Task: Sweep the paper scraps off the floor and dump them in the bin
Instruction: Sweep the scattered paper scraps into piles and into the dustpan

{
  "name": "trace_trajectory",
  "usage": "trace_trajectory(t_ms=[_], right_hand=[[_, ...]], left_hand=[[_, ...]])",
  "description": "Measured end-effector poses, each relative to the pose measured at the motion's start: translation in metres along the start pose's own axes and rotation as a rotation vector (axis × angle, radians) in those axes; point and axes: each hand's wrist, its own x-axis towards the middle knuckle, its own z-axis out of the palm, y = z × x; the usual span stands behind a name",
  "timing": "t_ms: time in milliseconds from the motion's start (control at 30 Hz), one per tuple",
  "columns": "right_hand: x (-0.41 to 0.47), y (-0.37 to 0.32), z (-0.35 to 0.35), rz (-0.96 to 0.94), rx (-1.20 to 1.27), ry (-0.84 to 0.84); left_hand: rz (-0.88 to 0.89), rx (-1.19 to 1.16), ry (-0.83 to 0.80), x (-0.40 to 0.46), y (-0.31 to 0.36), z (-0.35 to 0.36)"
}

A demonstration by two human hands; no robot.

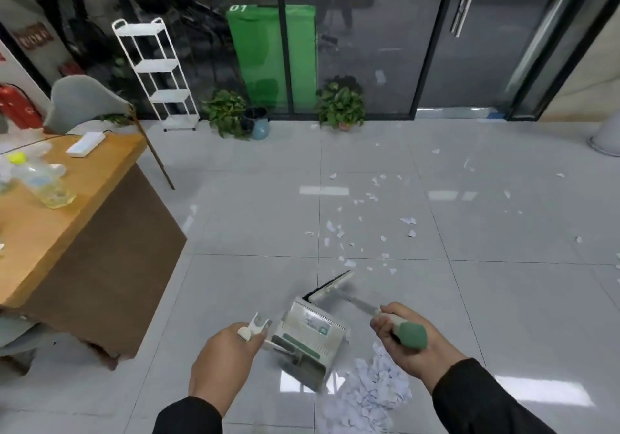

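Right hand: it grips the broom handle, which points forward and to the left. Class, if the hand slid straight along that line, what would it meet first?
Probably the broom head itself, at the handle's far end; the right hand has only bare shaft before it. Depth is uncertain.

Floor [255, 218]: glossy grey tile, dark grout lines. Heaped scraps [372, 390] lie just below the right-hand fingers [380, 328], beside the dustpan [310, 339]. Loose scraps [364, 228] scattered well beyond the fingers, toward the glass wall. Two potted plants [340, 104] stand at the wall. Tabletop [67, 192], left of the left-hand fingers: bottle [43, 181], white box [85, 145].
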Motion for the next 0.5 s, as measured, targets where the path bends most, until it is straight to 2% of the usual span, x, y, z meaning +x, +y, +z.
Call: trace_trajectory(t_ms=[233,267,500], right_hand=[[0.071,0.01,0.122,-0.058,0.146,-0.033],[0.067,0.01,0.127,-0.058,0.154,-0.023],[0.153,-0.051,0.235,-0.132,0.257,-0.045]], left_hand=[[0.162,0.097,-0.031,0.162,-0.005,-0.09],[0.169,0.098,-0.03,0.161,-0.004,-0.095],[0.211,0.149,-0.06,0.337,0.034,-0.136]])
